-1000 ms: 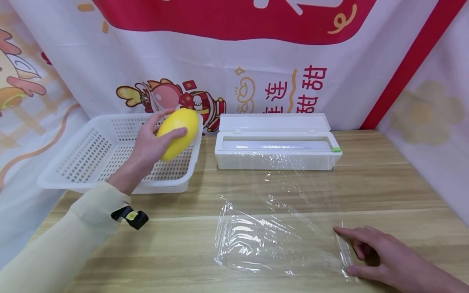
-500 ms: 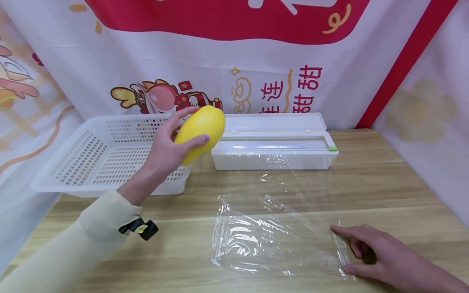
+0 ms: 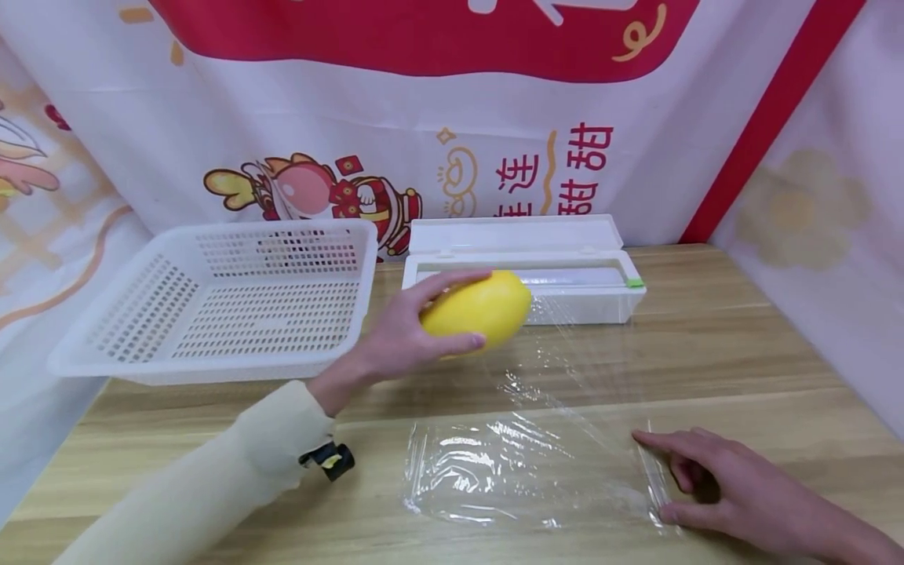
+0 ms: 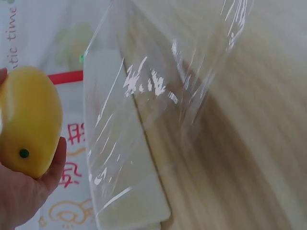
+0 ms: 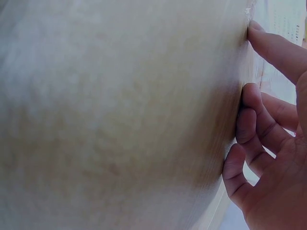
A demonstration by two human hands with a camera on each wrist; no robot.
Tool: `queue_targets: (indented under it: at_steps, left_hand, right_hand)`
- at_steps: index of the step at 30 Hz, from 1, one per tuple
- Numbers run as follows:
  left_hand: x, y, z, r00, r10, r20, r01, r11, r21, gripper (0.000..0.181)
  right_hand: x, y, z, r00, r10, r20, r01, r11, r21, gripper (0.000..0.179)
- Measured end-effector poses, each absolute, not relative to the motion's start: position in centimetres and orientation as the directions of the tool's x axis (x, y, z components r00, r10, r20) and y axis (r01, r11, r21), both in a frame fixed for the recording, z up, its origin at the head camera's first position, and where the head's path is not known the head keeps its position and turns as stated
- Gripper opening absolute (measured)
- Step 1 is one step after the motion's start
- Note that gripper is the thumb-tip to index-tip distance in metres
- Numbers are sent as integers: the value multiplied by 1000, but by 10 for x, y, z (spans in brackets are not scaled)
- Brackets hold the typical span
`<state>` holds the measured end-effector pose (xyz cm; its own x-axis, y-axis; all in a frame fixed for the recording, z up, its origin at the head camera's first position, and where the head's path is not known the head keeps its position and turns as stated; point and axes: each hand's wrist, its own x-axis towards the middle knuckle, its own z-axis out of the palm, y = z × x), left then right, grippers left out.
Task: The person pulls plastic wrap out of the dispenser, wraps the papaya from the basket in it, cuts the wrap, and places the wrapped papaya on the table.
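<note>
In the head view my left hand (image 3: 399,333) grips a yellow mango (image 3: 480,308), fingers over its top and thumb along its near side. It is held in the air over the cling film (image 3: 462,471), in front of the dispenser box. A small dark green spot marks one end of the mango (image 4: 31,120) in the left wrist view. The clear film runs from the box toward me, wrinkled and shiny. At its right near corner my right hand (image 3: 734,490) presses the film edge with spread index finger and thumb; its other fingers (image 5: 247,125) are curled against the tabletop.
A white open-lidded cling film box (image 3: 586,308) with a green tab stands at the back of the wooden table (image 3: 763,377). Left of it is a white perforated basket (image 3: 219,373). Printed cloth (image 3: 304,102) hangs behind and along both sides.
My left hand has carried the mango right, from over the basket to over the film in front of the box, and tilted it flatter. My right hand stays at the film edge.
</note>
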<state>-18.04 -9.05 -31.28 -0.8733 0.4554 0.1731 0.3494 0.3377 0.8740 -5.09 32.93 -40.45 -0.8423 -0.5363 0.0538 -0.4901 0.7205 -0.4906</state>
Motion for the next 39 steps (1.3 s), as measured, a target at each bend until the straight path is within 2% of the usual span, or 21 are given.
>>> queue_targets:
  at_steps: [6,14,17,21,31,39]
  left_hand:
    - [-179,-63,-330,-808,560,181,421,335,843,73]
    - [-177,-42,-348,-763,632,134,424,334,841,75]
    - [-176,-39,-353,-756,645,111,431,363,826,75]
    - [-175,-37,-357,-755,652,77,442,418,794,73]
    - [-175,-35,-362,-725,685,71,474,422,773,72]
    - [-174,-36,-366,-721,690,60,476,431,766,73]
  right_hand:
    - [-54,327,-403,-855,-519,-16,-444,745,-498,74]
    - [-55,326,-402,-866,-492,-92,-383,769,-512,76]
    - [-55,326,-402,-863,-499,-75,-398,765,-506,76]
    - [-54,328,-403,-847,-531,10,-468,738,-486,73]
    - [-53,329,-404,-852,-522,-45,-427,741,-518,72]
    - [-54,328,-406,-846,-533,15,-470,732,-493,72]
